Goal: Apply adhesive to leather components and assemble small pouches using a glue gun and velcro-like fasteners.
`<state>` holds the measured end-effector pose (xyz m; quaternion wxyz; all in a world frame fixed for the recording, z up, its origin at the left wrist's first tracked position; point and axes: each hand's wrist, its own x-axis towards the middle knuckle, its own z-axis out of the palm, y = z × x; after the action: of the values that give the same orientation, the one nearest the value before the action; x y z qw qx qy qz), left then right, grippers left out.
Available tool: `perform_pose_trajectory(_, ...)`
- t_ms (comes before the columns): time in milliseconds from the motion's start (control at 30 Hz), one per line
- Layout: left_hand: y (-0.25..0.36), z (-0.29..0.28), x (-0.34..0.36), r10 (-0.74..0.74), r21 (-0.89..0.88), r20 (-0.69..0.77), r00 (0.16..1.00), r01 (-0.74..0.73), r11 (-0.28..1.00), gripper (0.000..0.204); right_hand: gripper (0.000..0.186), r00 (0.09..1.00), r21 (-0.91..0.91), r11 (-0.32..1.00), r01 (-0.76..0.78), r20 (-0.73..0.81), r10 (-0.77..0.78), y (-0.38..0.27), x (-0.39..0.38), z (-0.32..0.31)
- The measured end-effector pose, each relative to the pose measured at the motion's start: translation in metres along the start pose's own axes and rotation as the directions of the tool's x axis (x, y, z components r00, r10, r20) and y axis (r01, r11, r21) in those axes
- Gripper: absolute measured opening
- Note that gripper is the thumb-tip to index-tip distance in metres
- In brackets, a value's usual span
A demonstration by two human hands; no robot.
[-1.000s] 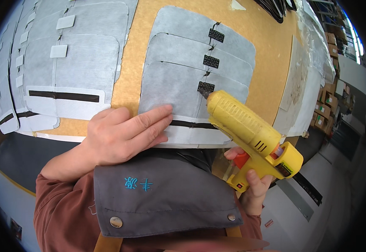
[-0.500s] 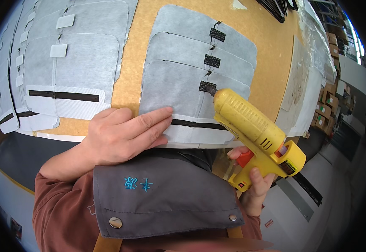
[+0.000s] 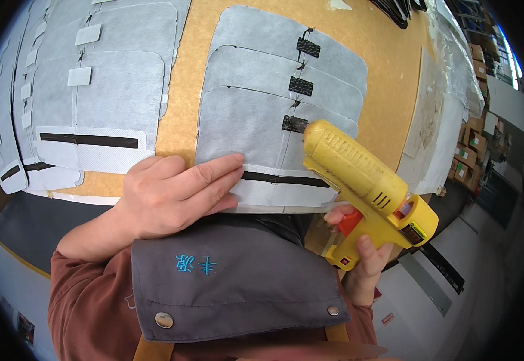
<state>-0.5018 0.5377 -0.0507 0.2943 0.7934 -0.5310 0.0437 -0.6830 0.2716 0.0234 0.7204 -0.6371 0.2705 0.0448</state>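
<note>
My right hand (image 3: 367, 259) grips a yellow hot glue gun (image 3: 358, 171) by its handle, fingers at the red trigger. Its front end is at the right side of the lowest black textured patch (image 3: 294, 124); whether the tip touches it I cannot tell. This patch lies on the nearest of several overlapping grey fabric panels (image 3: 244, 126). My left hand (image 3: 175, 189) rests with fingers stretched out on that panel's lower left part, beside a black strip (image 3: 286, 178). Two more black patches, the middle one (image 3: 300, 86) and the far one (image 3: 308, 47), sit on the panels behind.
More grey panels (image 3: 114, 78) with white patches (image 3: 80, 76) overlap on the left of the brown work board (image 3: 181, 99). Black pieces (image 3: 394, 11) lie at the far right, near clear plastic sheeting (image 3: 454, 66). Cardboard boxes (image 3: 463, 153) stand beyond the table.
The glue gun's front end has shifted slightly; its dark nozzle, plain over the patch before, is now hard to make out. My left hand stays on the panel.
</note>
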Motion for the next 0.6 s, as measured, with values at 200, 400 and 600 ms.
perform_pose_trajectory(200, -0.001, 0.0, 0.0, 0.003, -0.011, 0.011, 1.0, -0.003, 1.0, 0.036, 0.068, 0.999, 0.01, 1.0, -0.006, -0.046, 0.006, 0.005, -0.005, -0.006)
perform_pose_trajectory(400, 0.0, 0.0, 0.001, 0.003, -0.019, 0.021, 1.0, -0.003, 1.0, 0.036, 0.062, 0.981, -0.112, 0.993, 0.033, -0.188, -0.054, 0.005, -0.002, 0.003)
perform_pose_trajectory(600, 0.001, -0.001, 0.002, -0.004, -0.021, 0.032, 0.999, 0.004, 1.0, 0.035, 0.061, 0.98, -0.105, 0.994, 0.03, -0.192, -0.05, 0.006, -0.004, -0.001)
